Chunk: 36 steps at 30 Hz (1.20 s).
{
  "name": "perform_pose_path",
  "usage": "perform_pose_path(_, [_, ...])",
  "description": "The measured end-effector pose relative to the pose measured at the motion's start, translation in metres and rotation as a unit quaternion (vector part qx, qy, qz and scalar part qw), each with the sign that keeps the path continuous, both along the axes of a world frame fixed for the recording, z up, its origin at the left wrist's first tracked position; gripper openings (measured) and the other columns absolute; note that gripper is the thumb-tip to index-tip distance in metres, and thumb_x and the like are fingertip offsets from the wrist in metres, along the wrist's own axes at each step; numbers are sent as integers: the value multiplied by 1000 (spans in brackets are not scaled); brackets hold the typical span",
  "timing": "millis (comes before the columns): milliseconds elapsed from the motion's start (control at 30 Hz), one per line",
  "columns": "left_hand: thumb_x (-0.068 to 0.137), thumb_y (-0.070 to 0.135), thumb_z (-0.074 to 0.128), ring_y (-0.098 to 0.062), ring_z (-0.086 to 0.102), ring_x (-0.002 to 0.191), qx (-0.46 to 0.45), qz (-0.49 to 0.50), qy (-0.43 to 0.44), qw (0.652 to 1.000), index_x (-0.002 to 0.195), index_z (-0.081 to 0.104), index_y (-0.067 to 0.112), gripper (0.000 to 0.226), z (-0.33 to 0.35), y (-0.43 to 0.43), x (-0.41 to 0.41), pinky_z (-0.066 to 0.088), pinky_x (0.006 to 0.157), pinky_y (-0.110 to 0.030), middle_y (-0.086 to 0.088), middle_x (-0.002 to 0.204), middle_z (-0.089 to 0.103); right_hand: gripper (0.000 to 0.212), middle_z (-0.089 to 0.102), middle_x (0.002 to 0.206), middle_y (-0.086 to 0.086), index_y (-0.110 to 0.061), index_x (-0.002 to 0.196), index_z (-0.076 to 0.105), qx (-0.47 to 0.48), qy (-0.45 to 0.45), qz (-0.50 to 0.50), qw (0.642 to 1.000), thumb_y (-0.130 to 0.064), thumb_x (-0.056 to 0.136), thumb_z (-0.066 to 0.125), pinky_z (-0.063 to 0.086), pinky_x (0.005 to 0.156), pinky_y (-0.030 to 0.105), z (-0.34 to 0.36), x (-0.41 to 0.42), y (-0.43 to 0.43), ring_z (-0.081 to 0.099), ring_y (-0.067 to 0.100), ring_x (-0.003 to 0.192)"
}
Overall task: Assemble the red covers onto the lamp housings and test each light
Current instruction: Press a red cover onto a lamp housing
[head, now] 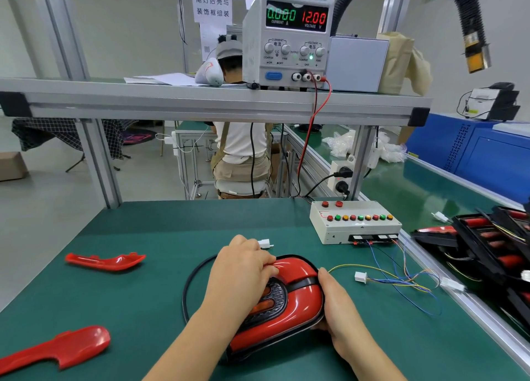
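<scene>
Two hands are on the one lamp we are closing up. It lies on the green mat (143, 237) just in front and to the left of the test box (355, 223), near enough, we judge, for its white plug (265, 243) to reach the box. Our left hand (243, 271) lies over the top of the red cover (304, 300) with fingers bent onto it, bearing down, we think, to seat it on the lamp housing (258, 355). Our right hand (335, 303) clasps the lamp's outer edge, thumb on top, probably to stop it sliding. Two spare covers (106, 261) lie far left of the box, out of the way. The power supply (289, 36) above the box reads zero current, so we judge testing not yet begun.
</scene>
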<state>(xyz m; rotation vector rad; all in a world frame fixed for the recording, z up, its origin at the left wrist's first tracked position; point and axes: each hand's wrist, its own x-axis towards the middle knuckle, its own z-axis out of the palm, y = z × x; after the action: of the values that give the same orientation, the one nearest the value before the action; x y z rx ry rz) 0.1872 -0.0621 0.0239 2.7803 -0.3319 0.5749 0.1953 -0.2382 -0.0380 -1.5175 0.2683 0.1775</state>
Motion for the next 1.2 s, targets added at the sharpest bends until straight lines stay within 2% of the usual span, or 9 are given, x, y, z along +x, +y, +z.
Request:
perform_pose_path(100, [96, 45, 46, -14, 41, 97, 32, 1, -6, 999, 118, 66, 35, 31, -2, 0, 1, 39, 86, -29, 10, 98, 58, 43, 74, 92, 16, -18, 105, 66, 0, -6, 11, 1000, -47, 102, 35, 54, 51, 31, 1, -1, 0, 71, 24, 70])
perform_pose_path(200, [95, 45, 48, -13, 40, 97, 16, -3, -1, 1000, 119, 65, 36, 31, -4, 1, 3, 38, 87, -26, 11, 98, 56, 40, 74, 91, 12, -19, 105, 66, -2, -21, 18, 1000, -47, 101, 36, 52, 50, 29, 3, -4, 1, 70, 20, 68])
perform_pose_path(300, [94, 44, 51, -11, 40, 97, -25, -18, -9, 999, 118, 66, 35, 30, -8, 1, 2, 33, 86, -19, 11, 97, 55, 38, 74, 87, 9, -19, 104, 65, -4, -30, 18, 999, -46, 102, 37, 51, 48, 28, 4, -5, 1, 70, 17, 65])
perform_pose_path(433, [92, 41, 56, -7, 36, 92, -99, -29, -11, 995, 115, 69, 31, 28, -12, 2, 1, 25, 82, -12, 13, 90, 48, 41, 75, 87, 10, -21, 103, 66, -7, -35, 29, 999, -48, 101, 36, 53, 50, 29, 5, -6, 1, 71, 20, 67])
perform_pose_path(567, [91, 37, 59, -4, 39, 93, -139, -40, -11, 989, 112, 72, 26, 26, -13, 2, -1, 24, 81, -9, 13, 92, 48, 34, 74, 90, 6, -27, 103, 66, -13, -62, 34, 997, -52, 96, 44, 53, 54, 31, 5, -7, 1, 72, 22, 73])
perform_pose_path(833, [90, 33, 63, -5, 49, 88, -178, -29, 9, 984, 110, 72, 24, 25, -8, 3, 0, 32, 76, -14, 12, 84, 47, 46, 75, 85, 10, -20, 104, 66, -7, -31, 24, 999, -54, 99, 35, 54, 52, 31, 2, -4, 2, 73, 24, 70])
perform_pose_path(1200, [88, 31, 66, -5, 48, 81, -196, -42, 23, 979, 108, 74, 23, 22, -5, 3, 2, 29, 70, -13, 10, 81, 48, 47, 75, 85, 12, -16, 105, 66, -5, -24, 17, 1000, -50, 100, 35, 53, 49, 30, 2, -4, 2, 70, 21, 64])
